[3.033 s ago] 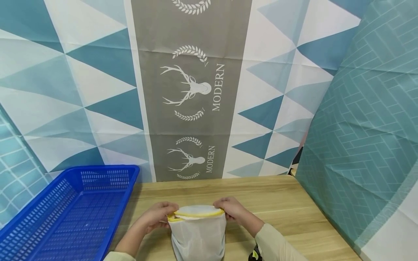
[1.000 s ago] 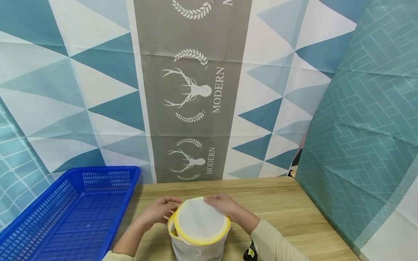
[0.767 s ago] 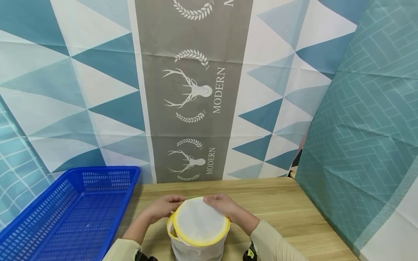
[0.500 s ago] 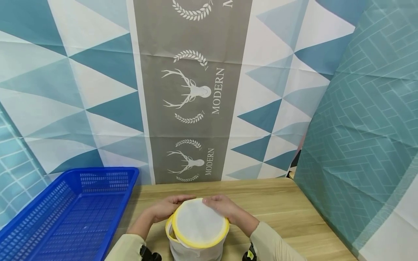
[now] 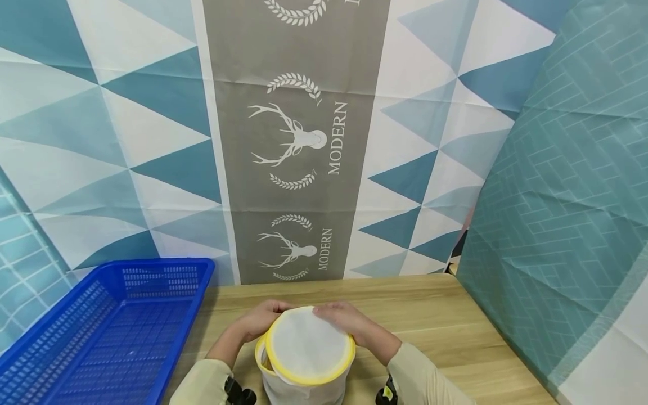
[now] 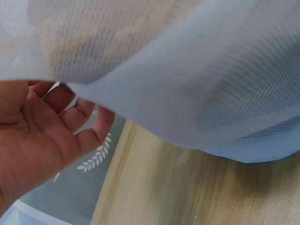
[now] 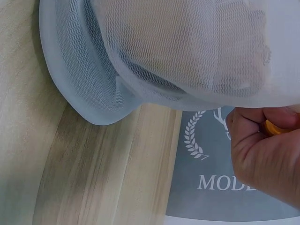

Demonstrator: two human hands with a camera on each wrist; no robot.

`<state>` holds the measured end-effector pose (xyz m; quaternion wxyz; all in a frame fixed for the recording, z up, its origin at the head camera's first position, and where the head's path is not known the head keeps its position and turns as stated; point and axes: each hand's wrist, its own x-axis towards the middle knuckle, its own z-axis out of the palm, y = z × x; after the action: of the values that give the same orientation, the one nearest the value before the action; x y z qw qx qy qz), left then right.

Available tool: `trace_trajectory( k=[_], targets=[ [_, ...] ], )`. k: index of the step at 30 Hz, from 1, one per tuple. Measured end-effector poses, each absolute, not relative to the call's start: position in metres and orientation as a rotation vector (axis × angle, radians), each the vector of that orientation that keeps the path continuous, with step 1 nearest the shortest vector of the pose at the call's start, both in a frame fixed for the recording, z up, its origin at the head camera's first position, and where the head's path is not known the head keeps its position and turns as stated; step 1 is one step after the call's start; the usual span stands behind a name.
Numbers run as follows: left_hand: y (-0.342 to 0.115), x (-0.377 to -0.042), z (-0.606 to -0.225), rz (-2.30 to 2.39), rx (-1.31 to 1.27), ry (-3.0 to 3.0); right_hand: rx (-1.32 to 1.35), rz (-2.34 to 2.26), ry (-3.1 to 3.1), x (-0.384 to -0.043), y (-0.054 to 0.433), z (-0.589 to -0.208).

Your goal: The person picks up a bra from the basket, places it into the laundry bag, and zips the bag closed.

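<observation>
A round mesh laundry bag (image 5: 304, 391) with yellow trim stands on the table, and its white lid (image 5: 311, 344) lies tilted over the top. A gap shows between lid and rim on the left. My right hand (image 5: 349, 322) grips the far right edge; in the right wrist view, yellow trim shows within its curled fingers. At the far left edge is my left hand (image 5: 260, 319), its fingers bent around the rim. The left wrist view shows those fingers partly hidden behind the mesh. Something pale brown shows faintly through the mesh (image 7: 187, 47).
A blue plastic basket (image 5: 202, 304) with perforated walls stands on the left. The wooden table (image 5: 430, 332) ends at a patterned wall covering (image 5: 298, 169), and a teal sheet (image 5: 567, 225) hangs along the right. Black wrist devices (image 5: 240, 394) sit at both sleeves.
The lid, earlier upright at the rim, has tipped toward me over the opening. My left hand has shifted right along the far rim; the right has stayed at its edge lately.
</observation>
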<state>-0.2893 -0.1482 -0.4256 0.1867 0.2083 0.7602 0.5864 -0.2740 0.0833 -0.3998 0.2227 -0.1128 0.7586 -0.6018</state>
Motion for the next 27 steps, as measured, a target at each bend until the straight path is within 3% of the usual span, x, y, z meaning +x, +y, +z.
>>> trace_trajectory(
  k=[10, 27],
  targets=[
    [-0.140, -0.286, -0.413, 1.599, 0.611, 2.308, -0.277, -1.615, 2.122, -0.278, 0.079, -0.390],
    [-0.141, -0.275, -0.389, 1.597, 0.540, 2.270, -0.525, -1.554, 2.143, -0.275, 0.077, -0.385]
  ],
)
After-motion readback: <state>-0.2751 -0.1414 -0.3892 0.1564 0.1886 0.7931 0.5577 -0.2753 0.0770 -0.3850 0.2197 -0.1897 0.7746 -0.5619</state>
